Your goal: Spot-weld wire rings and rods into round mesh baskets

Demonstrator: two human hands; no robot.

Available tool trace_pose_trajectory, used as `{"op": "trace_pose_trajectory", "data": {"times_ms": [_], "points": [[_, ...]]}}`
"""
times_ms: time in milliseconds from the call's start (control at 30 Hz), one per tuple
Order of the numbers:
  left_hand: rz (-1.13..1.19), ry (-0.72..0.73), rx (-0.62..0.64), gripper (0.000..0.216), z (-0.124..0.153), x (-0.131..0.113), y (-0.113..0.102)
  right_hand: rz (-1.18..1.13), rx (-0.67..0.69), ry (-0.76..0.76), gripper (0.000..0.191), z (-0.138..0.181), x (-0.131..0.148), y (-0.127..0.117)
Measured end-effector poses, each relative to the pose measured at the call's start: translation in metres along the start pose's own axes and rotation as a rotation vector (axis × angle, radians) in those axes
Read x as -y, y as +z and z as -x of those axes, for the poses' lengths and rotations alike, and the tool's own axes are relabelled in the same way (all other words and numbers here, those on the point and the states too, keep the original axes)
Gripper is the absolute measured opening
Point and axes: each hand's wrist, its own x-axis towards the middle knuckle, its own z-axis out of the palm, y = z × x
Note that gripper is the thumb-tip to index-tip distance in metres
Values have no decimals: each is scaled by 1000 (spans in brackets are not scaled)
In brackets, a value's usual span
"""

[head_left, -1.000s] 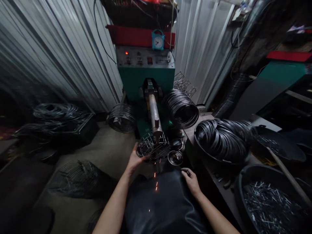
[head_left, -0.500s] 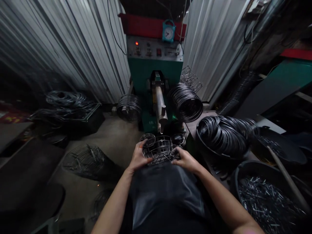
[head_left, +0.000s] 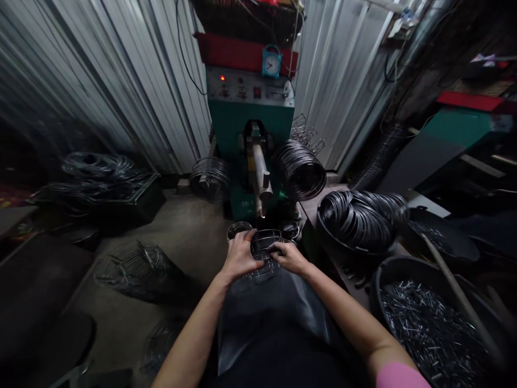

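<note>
Low in front of my body is a round wire frame [head_left: 264, 270], made of thin metal rods and rings. My left hand [head_left: 239, 255] grips its left side, fingers at the rim and thumb stretched across the near side. Over the frame's right part my right hand [head_left: 290, 257] is closed in a pinch; whatever lies between its fingertips is too small to make out. Just beyond the frame, the pointed tip of a machine's metal arm [head_left: 262, 186] hangs down. A smaller wire ring [head_left: 239, 229] shows behind my left fingers.
The green machine [head_left: 250, 110] carries a blue clock [head_left: 271, 62] on top. Wire coils [head_left: 210, 178] and larger rings [head_left: 301, 170] hang beside its arm. At right stand a tub of wire rings [head_left: 363, 221] and a tub of short rods [head_left: 428, 323]. A wire basket [head_left: 133, 272] lies left.
My right hand has moved left and inward over the frame. My left hand has shifted slightly right, its fingers now over the frame's rim. The whole view has swung a little.
</note>
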Motion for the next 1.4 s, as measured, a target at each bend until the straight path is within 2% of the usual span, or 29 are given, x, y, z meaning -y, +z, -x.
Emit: {"op": "trace_pose_trajectory", "data": {"times_ms": [100, 200, 600, 1033, 1267, 1400], "points": [[17, -7, 14, 86, -1, 2, 0, 65, 131, -99, 21, 0, 0, -12], [18, -1, 13, 86, -3, 4, 0, 150, 169, -122, 27, -1, 2, -17], [8, 14, 51, 89, -16, 17, 4, 203, 115, -148, 17, -11, -7, -10], [96, 81, -20, 88, -45, 43, 15, 297, 121, -162, 16, -40, -17, -14], [139, 10, 16, 86, -71, 43, 6, 303, 99, -153, 16, -64, -21, -23], [165, -2, 52, 89, -77, 40, 4, 279, 58, -140, 15, -65, -20, -24]]}}
